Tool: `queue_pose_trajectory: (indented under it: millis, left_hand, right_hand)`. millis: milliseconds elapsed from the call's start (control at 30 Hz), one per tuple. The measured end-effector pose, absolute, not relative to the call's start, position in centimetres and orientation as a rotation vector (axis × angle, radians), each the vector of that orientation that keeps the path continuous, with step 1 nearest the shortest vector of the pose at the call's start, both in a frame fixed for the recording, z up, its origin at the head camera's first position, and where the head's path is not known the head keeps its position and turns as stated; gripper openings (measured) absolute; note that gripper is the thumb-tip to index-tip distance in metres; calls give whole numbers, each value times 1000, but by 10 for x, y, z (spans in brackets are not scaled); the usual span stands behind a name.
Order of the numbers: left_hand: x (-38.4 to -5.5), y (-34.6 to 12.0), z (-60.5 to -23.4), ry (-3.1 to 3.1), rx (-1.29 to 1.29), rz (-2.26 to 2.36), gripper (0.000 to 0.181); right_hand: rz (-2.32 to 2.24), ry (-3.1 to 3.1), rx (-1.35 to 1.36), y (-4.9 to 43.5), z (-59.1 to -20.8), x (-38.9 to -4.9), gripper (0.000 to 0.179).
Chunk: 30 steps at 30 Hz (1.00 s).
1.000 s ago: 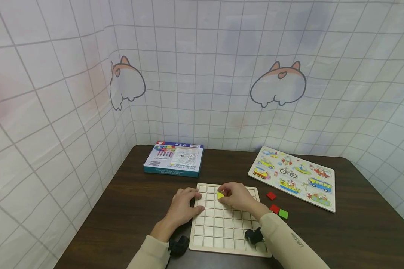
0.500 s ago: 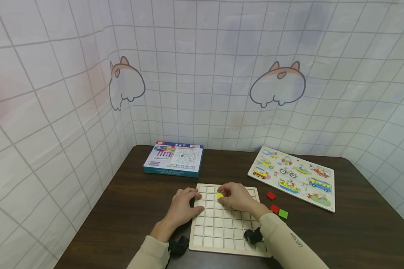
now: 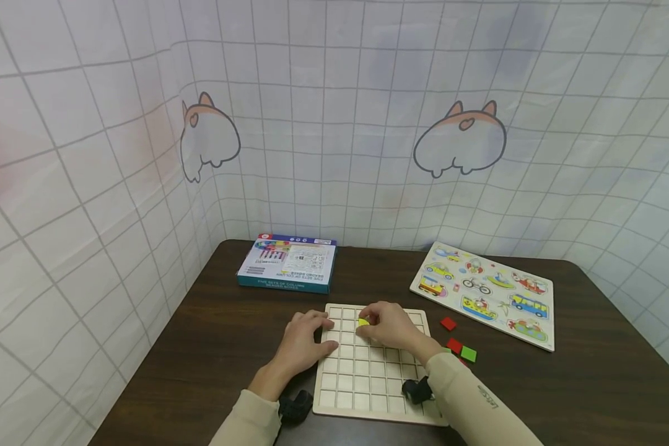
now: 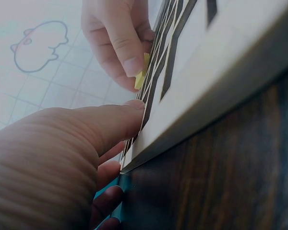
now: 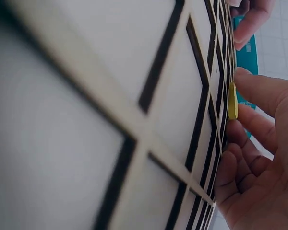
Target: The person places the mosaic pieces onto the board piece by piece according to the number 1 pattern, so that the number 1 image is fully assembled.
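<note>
A pale wooden grid board point(image 3: 345, 384) lies on the table in front of me, its square cells bordered by raised strips. My right hand point(image 3: 393, 325) pinches a small yellow square tile point(image 3: 363, 322) between thumb and fingers over the far rows. In the right wrist view the yellow tile point(image 5: 233, 101) stands tilted against the grid. At the board's left edge rests my left hand point(image 3: 301, 347), thumb and forefinger spread apart and touching the board. The left wrist view shows the left thumb point(image 4: 129, 117) on the grid, the other fingers at the edge.
Right of the board lie a red tile point(image 3: 448, 324), another red tile point(image 3: 454, 345) and a green tile point(image 3: 468, 354), with more partly hidden by the right sleeve. A picture puzzle board point(image 3: 485, 294) and a flat box point(image 3: 287, 263) lie farther back, before a white gridded curtain point(image 3: 334, 124).
My right hand has shifted slightly left with the yellow tile, and less of the tile shows. More tiles show beside the right sleeve. The left hand stays where it was.
</note>
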<state>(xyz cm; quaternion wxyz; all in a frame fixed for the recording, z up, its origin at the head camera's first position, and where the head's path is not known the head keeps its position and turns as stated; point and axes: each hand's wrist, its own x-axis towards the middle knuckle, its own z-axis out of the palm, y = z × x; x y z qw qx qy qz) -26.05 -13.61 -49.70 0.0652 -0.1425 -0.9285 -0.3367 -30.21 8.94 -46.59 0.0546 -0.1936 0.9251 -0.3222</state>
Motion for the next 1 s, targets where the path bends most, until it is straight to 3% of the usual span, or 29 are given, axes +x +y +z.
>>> queue_pose_trajectory:
  millis: [1000]
  left_hand:
    - [-261, -136, -497, -2805, -434, -1023, 36]
  right_hand:
    - [-965, 2835, -698, 88, -469, -301, 22]
